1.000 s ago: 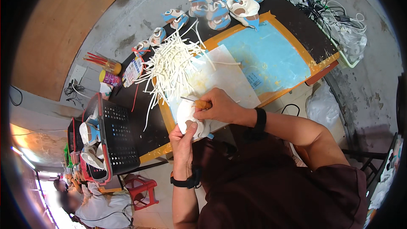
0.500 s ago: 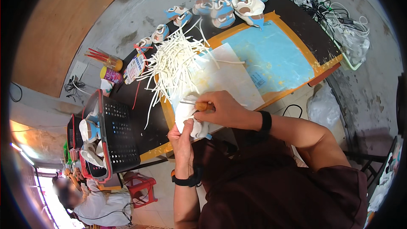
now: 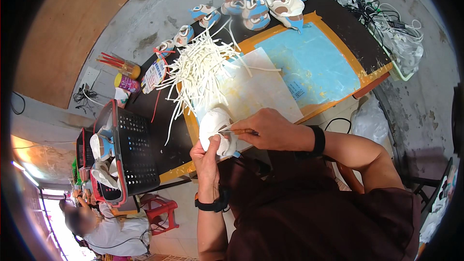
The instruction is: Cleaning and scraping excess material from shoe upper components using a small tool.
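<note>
The left hand (image 3: 209, 157) comes up from six o'clock and cups a small white shoe piece (image 3: 216, 130), fingers curled under and around it, holding it just off the near edge of the table (image 3: 159, 145); the right hand (image 3: 270, 129) reaches in from three o'clock, fingers pinched narrow on a thin tool with an orange handle (image 3: 239, 131), whose metal tip touches the white piece. Both wrists carry dark bands.

The white piece sits a little below the middle of the view, at the near rim of a white sheet (image 3: 256, 89); that sheet lies over a blue mat with an orange border (image 3: 319, 65), which stretches toward two o'clock. At about eleven o'clock from the hands a loose heap of white strips (image 3: 198, 70) spreads over the sheet's far corner and onto the dark tabletop; beyond it, at twelve o'clock, a cluster of small blue, white and brown shoes (image 3: 256, 2) stands along the far table edge.

At nine o'clock a black basket with a red rim (image 3: 133, 157) holds more white shoes — it stands just beside the table's left end; a tangle of cables (image 3: 382, 14) lies at two o'clock; another person in a white top (image 3: 113, 234) sits at seven o'clock, well apart.
</note>
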Available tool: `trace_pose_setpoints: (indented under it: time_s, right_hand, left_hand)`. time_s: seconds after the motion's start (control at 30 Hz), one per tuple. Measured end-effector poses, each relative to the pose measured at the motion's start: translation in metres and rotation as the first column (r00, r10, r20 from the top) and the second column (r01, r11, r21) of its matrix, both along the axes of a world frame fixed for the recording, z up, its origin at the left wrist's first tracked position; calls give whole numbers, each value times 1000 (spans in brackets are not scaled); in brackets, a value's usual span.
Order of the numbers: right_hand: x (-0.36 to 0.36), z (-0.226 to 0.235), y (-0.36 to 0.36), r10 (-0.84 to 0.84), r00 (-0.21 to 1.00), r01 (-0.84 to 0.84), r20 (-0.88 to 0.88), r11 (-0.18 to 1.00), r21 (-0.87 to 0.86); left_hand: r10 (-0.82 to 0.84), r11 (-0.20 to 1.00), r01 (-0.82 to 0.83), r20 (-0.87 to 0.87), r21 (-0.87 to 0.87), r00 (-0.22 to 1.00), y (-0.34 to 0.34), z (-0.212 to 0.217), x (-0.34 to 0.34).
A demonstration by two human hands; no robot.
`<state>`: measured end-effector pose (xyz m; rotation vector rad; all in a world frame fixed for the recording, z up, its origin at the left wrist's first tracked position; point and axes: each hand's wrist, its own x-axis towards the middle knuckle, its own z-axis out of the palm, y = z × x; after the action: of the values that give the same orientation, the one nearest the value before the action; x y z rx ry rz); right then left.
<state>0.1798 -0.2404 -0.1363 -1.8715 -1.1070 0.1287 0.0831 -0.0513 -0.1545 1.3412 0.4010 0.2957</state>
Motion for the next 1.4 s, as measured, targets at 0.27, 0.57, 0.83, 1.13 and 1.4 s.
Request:
trace_pose_setpoints:
  time_s: [0.27, 0.57, 0.83, 1.13, 1.4]
  right_hand:
    - [1, 3, 1, 25, 999, -25, -25, 1000, 16]
    - [3, 12, 4, 39, 997, -44, -70, 996, -74]
    - [3, 7, 15, -37, 999, 41, 20, 979, -198]
    - [-5, -2, 36, -195, 981, 189, -19, 967, -172]
    - [0, -17, 37, -46, 979, 60, -200, 996, 60]
  left_hand:
    - [-11, 999, 10, 5, 33, 1000, 2, -3, 0]
    - [-51, 923, 49, -5, 381, 999, -3, -1, -2]
    - [-64, 800, 17, 57, 599, 996, -14, -2, 9]
    - [10, 652, -40, 44, 757, 999, -18, -8, 14]
    - [39, 675, -123, 131, 728, 991, -16, -12, 16]
